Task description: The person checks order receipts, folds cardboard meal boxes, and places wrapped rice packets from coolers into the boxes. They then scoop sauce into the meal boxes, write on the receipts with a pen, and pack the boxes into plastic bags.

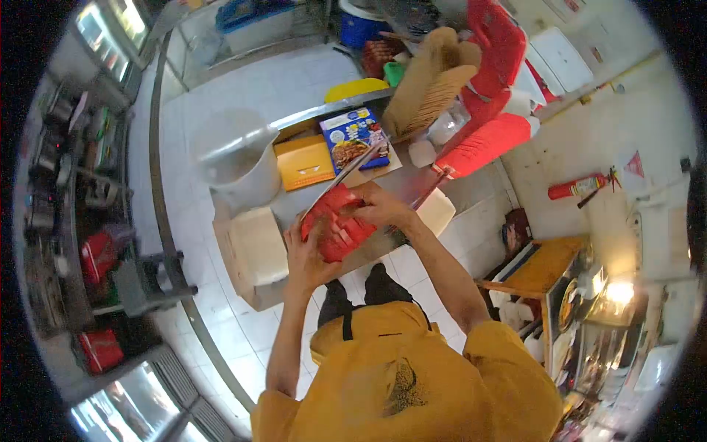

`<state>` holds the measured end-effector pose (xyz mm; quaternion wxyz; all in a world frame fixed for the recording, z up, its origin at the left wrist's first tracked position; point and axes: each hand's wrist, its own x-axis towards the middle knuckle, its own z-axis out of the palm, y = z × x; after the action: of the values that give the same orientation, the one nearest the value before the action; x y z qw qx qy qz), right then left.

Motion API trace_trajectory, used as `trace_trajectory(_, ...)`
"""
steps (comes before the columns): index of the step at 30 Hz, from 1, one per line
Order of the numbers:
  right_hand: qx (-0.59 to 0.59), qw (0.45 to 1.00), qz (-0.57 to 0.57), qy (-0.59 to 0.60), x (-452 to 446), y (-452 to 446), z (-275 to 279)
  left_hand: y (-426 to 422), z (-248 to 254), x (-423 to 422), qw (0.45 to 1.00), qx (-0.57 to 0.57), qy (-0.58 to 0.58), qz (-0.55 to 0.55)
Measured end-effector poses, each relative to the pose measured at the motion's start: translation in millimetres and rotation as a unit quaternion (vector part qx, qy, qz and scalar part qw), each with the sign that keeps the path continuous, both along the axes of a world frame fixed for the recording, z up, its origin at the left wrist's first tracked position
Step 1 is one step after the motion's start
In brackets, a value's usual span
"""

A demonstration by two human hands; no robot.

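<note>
We see red bundle (337, 234) held between left hand (303, 254) and right hand (384, 206), both gripping its sides; yellow box (305, 160) and blue box (346, 131) beyond left hand.

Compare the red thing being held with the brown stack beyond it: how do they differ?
The left hand and right hand hold the red thing; the brown stack is untouched. The red thing looks shorter than the brown stack. Both look layered.
</note>
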<state>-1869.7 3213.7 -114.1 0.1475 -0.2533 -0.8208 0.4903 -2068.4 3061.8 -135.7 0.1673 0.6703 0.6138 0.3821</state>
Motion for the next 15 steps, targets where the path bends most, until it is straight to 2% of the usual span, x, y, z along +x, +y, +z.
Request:
trace_trajectory(3, 0.202, 0.978, -0.05, 0.008, 12.3, 0.3, 24.6, 3.1, -15.5, 8.0, 0.996, 0.068, -0.044, 0.021)
trace_trajectory(4, 0.198, 0.972, -0.127, 0.015, 22.3, 1.1, 39.5, 7.4, -17.3, 11.8, 0.994, 0.087, -0.071, 0.018)
trace_trajectory(5, 0.196, 0.959, -0.202, 0.021, 34.7, 0.5, 59.0, 12.2, -19.4, 20.0, 0.914, 0.003, -0.396, 0.084)
trace_trajectory(7, 0.069, 0.98, -0.178, 0.059, 58.3, 4.8, 105.5, 13.6, -37.2, 22.8, 0.925, 0.015, -0.362, 0.111)
trace_trajectory(8, 0.006, 0.983, -0.17, 0.075, 70.5, 6.7, 128.7, 7.1, -50.9, 17.4, 0.986, 0.155, -0.015, 0.065)
trace_trajectory(11, 0.048, 0.981, -0.109, 0.153, 89.0, -45.2, 175.5, 12.1, -51.4, 63.0, 0.968, 0.195, -0.094, 0.124)
trace_trajectory(13, 0.095, 0.979, -0.081, 0.161, 105.5, -99.1, 188.9, 8.1, -40.0, 92.3, 0.969, 0.196, -0.128, 0.081)
trace_trajectory(14, -0.011, 0.972, -0.084, 0.218, 117.8, -139.1, 194.8, 4.0, -35.1, 112.5, 0.969, 0.194, -0.143, 0.049)
trace_trajectory(15, -0.031, 0.965, -0.09, 0.244, 138.3, -173.6, 193.6, -0.4, -31.5, 135.4, 0.97, 0.188, -0.152, 0.011)
